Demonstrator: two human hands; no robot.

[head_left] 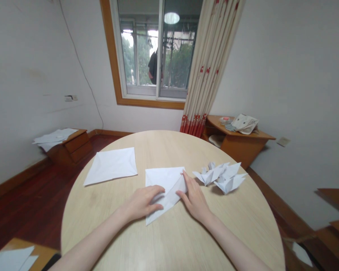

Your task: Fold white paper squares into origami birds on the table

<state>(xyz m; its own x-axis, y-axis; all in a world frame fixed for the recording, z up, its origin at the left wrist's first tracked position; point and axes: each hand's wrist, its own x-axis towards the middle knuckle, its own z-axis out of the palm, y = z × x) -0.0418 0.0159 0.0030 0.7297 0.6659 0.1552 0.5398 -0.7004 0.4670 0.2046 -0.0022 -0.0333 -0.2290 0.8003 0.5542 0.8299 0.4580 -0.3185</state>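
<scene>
A white sheet of paper (pixel 161 176) lies on the round table in front of me, with a diagonal fold running across it and a folded flap (pixel 175 190) at its right. My left hand (pixel 145 201) rests over its left part, fingers and thumb apart. At the paper's right edge is my right hand (pixel 194 197); its index finger touches the upper right corner and its thumb lies on the flap. Both hands press on the paper rather than pinch it, as far as I see. Several folded white paper shapes with pointed tips (pixel 226 180) sit just right of my right hand.
Flat white paper (pixel 113 165) lies at the left of the pale wooden table (pixel 158 146). Beyond the table stand a corner cabinet (pixel 243 145) with a cloth bag (pixel 245 124), a low drawer unit (pixel 79 145) with papers, a curtain (pixel 205 71) and a window (pixel 175 56).
</scene>
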